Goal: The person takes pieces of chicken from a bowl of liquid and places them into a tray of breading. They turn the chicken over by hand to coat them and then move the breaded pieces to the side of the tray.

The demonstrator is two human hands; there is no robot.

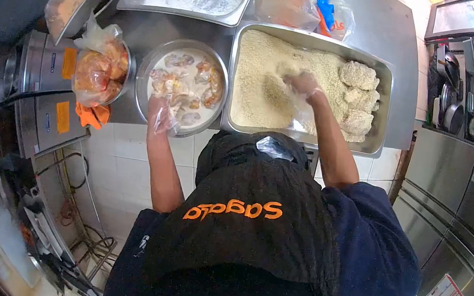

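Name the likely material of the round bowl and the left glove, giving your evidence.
Round bowl: probably stainless steel, smooth finish; its grey rim catches the light.
Left glove: likely thin, clear plastic; wrinkled, glossy, skin showing through.

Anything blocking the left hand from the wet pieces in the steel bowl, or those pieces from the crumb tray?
Nothing visible blocks the left hand; it's already in among the wet pieces. Toward the crumbs, only the adjacent rims of bowl and tray. The right hand is farther in, over the crumbs.
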